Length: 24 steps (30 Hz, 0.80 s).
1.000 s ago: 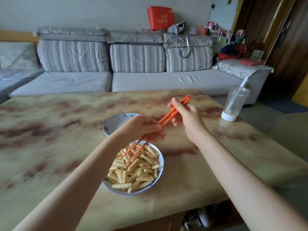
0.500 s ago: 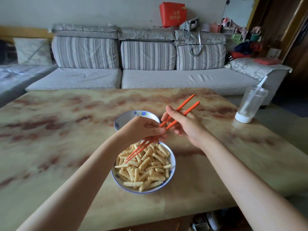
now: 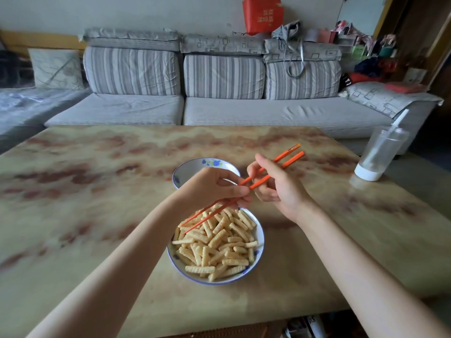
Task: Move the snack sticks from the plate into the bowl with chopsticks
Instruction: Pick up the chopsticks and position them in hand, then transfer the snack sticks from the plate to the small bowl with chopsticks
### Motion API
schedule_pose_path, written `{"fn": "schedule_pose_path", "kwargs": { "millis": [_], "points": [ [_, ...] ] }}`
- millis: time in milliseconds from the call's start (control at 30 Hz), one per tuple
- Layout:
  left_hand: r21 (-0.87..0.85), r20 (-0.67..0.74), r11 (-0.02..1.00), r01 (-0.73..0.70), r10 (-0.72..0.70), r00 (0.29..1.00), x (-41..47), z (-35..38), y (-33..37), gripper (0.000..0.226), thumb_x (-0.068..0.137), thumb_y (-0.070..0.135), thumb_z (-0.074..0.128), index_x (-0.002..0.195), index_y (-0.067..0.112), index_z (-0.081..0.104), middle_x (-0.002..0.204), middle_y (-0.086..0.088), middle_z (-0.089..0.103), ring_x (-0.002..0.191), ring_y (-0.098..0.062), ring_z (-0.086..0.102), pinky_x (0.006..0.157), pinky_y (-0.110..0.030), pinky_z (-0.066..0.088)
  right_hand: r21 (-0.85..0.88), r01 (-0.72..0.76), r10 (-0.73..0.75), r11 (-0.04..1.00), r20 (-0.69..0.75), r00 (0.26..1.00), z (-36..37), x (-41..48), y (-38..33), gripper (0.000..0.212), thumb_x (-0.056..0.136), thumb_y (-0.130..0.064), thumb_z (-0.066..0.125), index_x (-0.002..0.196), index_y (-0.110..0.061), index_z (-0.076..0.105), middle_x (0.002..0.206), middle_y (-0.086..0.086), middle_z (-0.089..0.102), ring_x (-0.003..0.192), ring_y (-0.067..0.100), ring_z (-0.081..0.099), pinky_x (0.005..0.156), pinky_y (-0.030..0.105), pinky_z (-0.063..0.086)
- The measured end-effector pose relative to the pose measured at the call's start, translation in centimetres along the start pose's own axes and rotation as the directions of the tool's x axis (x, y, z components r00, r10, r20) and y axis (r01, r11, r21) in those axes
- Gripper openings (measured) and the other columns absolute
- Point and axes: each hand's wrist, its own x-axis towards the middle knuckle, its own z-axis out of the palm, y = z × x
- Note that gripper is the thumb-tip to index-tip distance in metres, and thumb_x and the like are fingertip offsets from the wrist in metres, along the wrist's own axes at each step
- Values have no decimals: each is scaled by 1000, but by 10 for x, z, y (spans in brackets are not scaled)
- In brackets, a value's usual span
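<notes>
A blue-rimmed plate (image 3: 260, 242) near the table's front holds a heap of pale ridged snack sticks (image 3: 217, 242). Just behind it stands a white bowl (image 3: 190, 168) with blue flowers, partly hidden by my left hand; its contents cannot be seen. Two orange chopsticks (image 3: 280, 164) slant from upper right down to tips hovering over the sticks at the plate's left. My right hand (image 3: 278, 189) holds their upper half. My left hand (image 3: 214, 186) pinches their middle between thumb and fingers.
A clear plastic cup with a straw (image 3: 380, 152) stands at the marbled table's (image 3: 85, 191) right edge. A striped grey sofa (image 3: 219, 93) runs along the far side. The table's front edge is close below the plate.
The view has shifted left, so bowl, plate and hands sit further right in frame. The upper ends of the chopsticks have spread apart. Both hands keep hold of them.
</notes>
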Motion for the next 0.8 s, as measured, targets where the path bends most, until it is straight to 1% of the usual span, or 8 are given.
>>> {"fn": "schedule_pose_path", "kwargs": {
  "millis": [200,333,433,533,600,667,700,800],
  "points": [
    [-6,-57,1000,-27,27,998,-1,0,-9,3,86,9,67,89,9,67,80,-5,76,70,-13,71,70,-23,58,-121,74,-92,990,-152,984,7,2,5,44,101,-30,38,67,-9,56,37,0,27,31,9,20,39,20,15],
    [200,-229,977,-72,118,966,-6,-17,-16,9,86,17,69,94,17,73,86,5,75,77,-2,67,76,-13,52,-30,82,-86,996,-239,967,-1,0,7,41,100,-32,42,72,-6,59,33,-5,25,29,7,19,37,19,16],
    [193,-358,975,-113,177,917,-17,-37,-25,10,87,14,67,87,23,72,80,8,75,76,-2,68,78,-18,53,9,70,-65,997,-278,958,-12,-3,10,42,100,-34,43,71,-6,56,32,-6,24,28,7,18,36,19,15],
    [225,-454,972,-63,161,876,-33,-59,-46,7,79,28,75,85,31,73,87,8,76,82,-4,69,84,-27,54,0,40,-38,999,-314,949,-18,-7,17,43,100,-34,43,71,-6,55,33,-4,24,28,7,17,37,20,11],
    [239,-517,971,3,125,847,-46,-68,-64,13,69,47,70,80,42,73,89,12,75,89,-7,70,78,-32,55,5,34,-30,999,-349,937,-21,-11,20,44,100,-34,43,68,-6,55,34,-3,25,28,7,18,36,18,12],
    [259,-561,965,46,112,820,-57,-68,-83,7,76,40,70,75,47,70,85,23,73,85,-2,68,64,-24,54,20,39,-28,999,-383,923,-23,-14,21,45,100,-33,45,66,-6,55,35,-2,28,27,7,19,35,16,14],
    [280,-573,957,72,107,813,-62,-67,-94,18,83,29,71,76,46,69,83,25,71,81,-3,68,62,-21,52,28,41,-26,999,-396,918,-24,-15,21,44,100,-33,45,66,-5,54,36,-2,30,27,6,20,34,16,14],
    [211,-613,971,117,38,789,-70,-57,-120,18,82,26,70,82,44,69,86,15,74,81,-9,69,78,-33,55,66,62,-29,996,-412,911,-26,-19,20,44,99,-33,44,68,-4,53,36,-4,35,27,7,22,35,17,14]
  ]
}}
